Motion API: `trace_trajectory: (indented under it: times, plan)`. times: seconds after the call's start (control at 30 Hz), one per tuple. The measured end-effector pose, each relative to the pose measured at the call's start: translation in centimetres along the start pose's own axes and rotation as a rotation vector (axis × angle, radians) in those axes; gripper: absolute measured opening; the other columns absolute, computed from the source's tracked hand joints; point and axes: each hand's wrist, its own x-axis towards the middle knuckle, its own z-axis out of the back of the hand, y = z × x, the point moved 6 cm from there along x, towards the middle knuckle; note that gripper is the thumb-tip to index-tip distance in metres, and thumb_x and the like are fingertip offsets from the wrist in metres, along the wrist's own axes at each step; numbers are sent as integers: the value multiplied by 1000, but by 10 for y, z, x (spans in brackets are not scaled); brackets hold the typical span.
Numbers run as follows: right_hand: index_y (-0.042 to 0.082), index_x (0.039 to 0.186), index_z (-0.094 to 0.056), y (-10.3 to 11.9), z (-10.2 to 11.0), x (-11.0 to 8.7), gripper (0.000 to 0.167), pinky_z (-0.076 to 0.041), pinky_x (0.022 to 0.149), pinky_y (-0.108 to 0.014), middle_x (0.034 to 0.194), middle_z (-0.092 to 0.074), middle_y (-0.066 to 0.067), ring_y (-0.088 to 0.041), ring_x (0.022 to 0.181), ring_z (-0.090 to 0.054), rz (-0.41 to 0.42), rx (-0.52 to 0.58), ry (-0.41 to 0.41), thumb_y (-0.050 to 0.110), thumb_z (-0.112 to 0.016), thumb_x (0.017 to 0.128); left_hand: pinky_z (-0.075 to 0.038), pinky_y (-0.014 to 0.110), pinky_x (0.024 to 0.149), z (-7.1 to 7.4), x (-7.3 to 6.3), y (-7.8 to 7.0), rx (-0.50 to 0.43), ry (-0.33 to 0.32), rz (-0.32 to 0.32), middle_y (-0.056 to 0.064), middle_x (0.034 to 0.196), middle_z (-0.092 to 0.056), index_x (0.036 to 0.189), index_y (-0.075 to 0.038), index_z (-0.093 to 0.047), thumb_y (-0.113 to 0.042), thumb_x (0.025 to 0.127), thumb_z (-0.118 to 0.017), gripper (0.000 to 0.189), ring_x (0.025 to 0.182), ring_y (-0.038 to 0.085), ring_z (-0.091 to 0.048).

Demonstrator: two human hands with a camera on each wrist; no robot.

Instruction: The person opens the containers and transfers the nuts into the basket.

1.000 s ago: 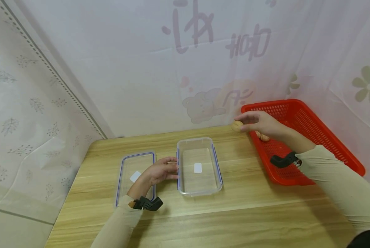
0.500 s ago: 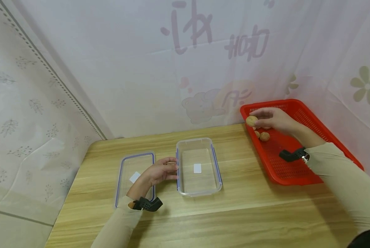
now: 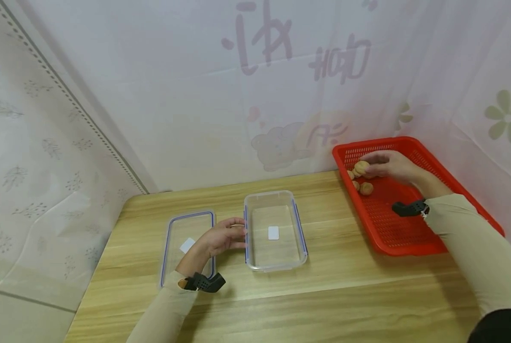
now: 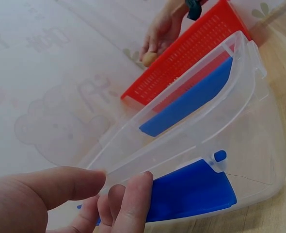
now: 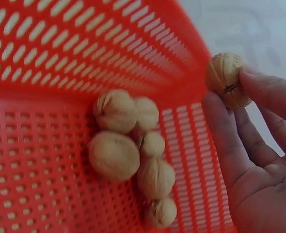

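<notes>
Over the far left part of the red basket (image 3: 368,233), my right hand (image 3: 390,166) pinches a walnut (image 5: 228,80) between thumb and fingers. Several walnuts (image 5: 115,155) lie below it on the basket floor, bunched near the wall. My left hand (image 3: 225,237) touches the left side of a clear plastic box (image 3: 259,259) with its fingers, beside a blue latch (image 4: 191,194). The box stands without a lid, and only a white label (image 3: 273,232) shows in it. Its clear lid (image 3: 191,224), edged with a blue seal, lies flat under the left wrist.
All this stands on a wood-grain table (image 3: 264,305). A printed curtain (image 3: 186,105) hangs behind and along both sides, close to the table's back edge. The basket's slotted walls rise around the walnuts.
The right hand has moved rightward with the walnut, from beside the basket's left rim to over its inside. The left hand, box and lid stay put.
</notes>
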Motion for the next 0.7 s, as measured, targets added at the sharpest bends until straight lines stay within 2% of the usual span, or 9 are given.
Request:
trace_trajectory:
  times: [0.13,0.23,0.47,0.7]
  plan:
    - [-3,142,-53,-11,8,2,53,-55,88,-17,129,-64,-8,-2,103,-61,-19,-50,8,21,-70,98,-64,33,87,0,0,-1,-1,3,0,5,95,-57,140,11,-35,2,103,-51,41,85,12,-60]
    - [-5,142,-51,-20,13,4,53,-55,86,-16,130,-63,-11,0,101,-60,-39,-72,21,22,-69,100,-64,32,87,-1,0,-2,2,5,-4,5,96,-57,141,11,-34,2,103,-51,43,86,13,-60]
    - [-15,140,-44,-38,16,5,52,-60,88,-25,117,-65,-5,2,93,-61,-88,-56,51,13,-65,101,-64,32,86,-1,1,-2,-2,4,-3,4,95,-58,141,11,-35,2,103,-51,41,85,12,-62]
    - [-17,133,-44,-47,18,4,47,-60,81,-23,107,-64,-9,-7,89,-62,-130,-105,28,7,-66,98,-64,32,86,0,1,-1,-5,-3,3,4,95,-57,141,10,-36,2,103,-51,41,85,12,-61]
